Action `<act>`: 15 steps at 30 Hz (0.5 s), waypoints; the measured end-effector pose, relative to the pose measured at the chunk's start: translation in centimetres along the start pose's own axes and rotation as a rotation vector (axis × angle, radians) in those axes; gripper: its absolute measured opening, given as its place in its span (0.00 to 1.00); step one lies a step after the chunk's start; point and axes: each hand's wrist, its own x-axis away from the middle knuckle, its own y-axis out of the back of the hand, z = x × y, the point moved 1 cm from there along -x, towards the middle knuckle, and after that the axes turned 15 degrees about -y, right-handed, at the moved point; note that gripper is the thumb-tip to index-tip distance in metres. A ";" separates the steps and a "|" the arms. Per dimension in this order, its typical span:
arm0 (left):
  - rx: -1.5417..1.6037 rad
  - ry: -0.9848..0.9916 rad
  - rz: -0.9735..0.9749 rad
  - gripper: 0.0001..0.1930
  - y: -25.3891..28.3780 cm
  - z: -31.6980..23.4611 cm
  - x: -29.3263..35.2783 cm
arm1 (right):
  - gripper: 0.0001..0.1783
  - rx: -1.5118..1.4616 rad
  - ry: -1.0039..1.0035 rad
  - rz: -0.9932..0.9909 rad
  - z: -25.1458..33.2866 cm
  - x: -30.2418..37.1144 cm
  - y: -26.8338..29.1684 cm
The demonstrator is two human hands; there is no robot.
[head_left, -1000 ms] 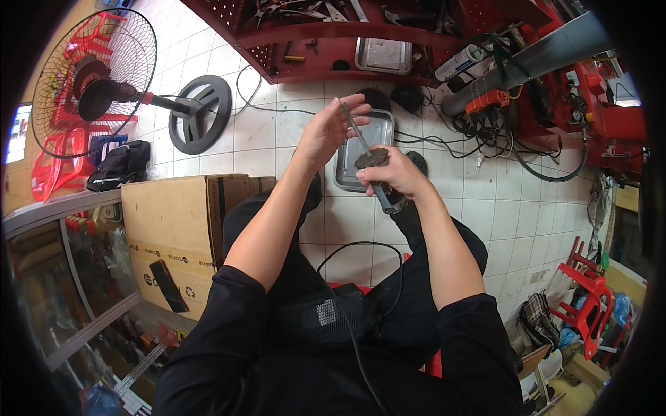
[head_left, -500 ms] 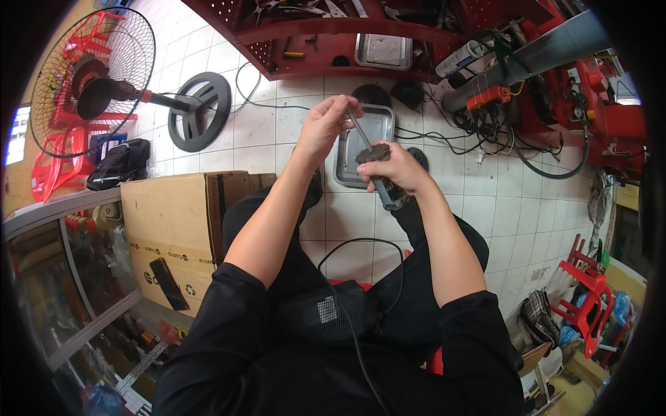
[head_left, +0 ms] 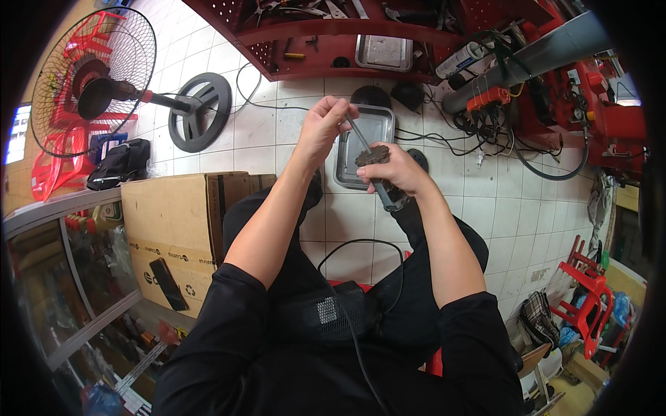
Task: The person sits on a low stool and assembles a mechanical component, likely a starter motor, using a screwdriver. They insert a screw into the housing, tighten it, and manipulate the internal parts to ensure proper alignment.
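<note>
Between the fingertips of my left hand (head_left: pixel 323 129) is the upper end of a thin grey metal rod (head_left: pixel 358 134). It slants down to the right, and its lower end meets the top of a dark, grimy cylindrical metal part (head_left: pixel 373 154). My right hand (head_left: pixel 401 170) is wrapped around that part, with the thumb across its near side. The part's lower end shows below my fingers. Whether the rod goes into the part or only touches its top, I cannot tell. Beneath both hands a shallow metal tray (head_left: pixel 338 165) lies on the tiled floor.
A red tool cabinet (head_left: pixel 333 31) with tools stands ahead. Left are a fan (head_left: pixel 97 97) and a cardboard box (head_left: pixel 166 222) with a phone (head_left: pixel 168 284) on it. Black cables (head_left: pixel 444 139) run across the floor at right. A black mesh-covered object (head_left: pixel 326 312) with a cord rests at my lap.
The fingers of my left hand have shifted slightly at the rod's upper end. My right hand and the metal part hold almost the same place.
</note>
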 end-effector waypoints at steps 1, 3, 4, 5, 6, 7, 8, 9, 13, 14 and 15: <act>0.148 0.050 -0.002 0.20 -0.2 -0.1 0.1 | 0.19 -0.009 0.000 0.002 -0.1 0.0 0.1; 0.444 0.154 -0.001 0.14 -2.4 -2.7 0.1 | 0.19 -0.031 -0.001 0.001 -0.3 0.0 0.4; 0.417 0.129 -0.007 0.15 -2.4 -2.6 0.1 | 0.20 -0.036 0.000 0.003 -0.2 0.1 0.4; 0.388 0.101 -0.016 0.15 -2.1 -2.5 0.1 | 0.20 -0.039 0.001 0.010 0.1 0.2 0.3; 0.358 0.074 -0.025 0.16 -1.8 -2.2 0.1 | 0.21 -0.043 0.002 0.016 0.3 0.3 0.2; 0.279 0.045 -0.032 0.17 -1.2 -1.6 0.1 | 0.20 -0.036 0.003 0.017 0.4 0.4 0.1; 0.200 0.017 -0.039 0.18 -0.8 -1.0 0.1 | 0.20 -0.030 0.004 0.016 0.5 0.4 0.1; 0.120 -0.011 -0.045 0.19 -0.2 -0.5 0.1 | 0.20 -0.024 0.006 0.016 0.6 0.4 0.0; 0.224 0.060 -0.066 0.17 -0.3 -0.3 0.0 | 0.19 -0.015 -0.009 -0.006 -0.1 0.0 0.2; 0.320 0.114 -0.067 0.14 -1.6 -1.7 -0.1 | 0.19 -0.024 -0.003 -0.005 -0.3 0.0 0.5; 0.412 0.162 -0.073 0.12 -2.3 -2.7 0.0 | 0.19 -0.029 0.006 0.002 -0.3 0.0 0.6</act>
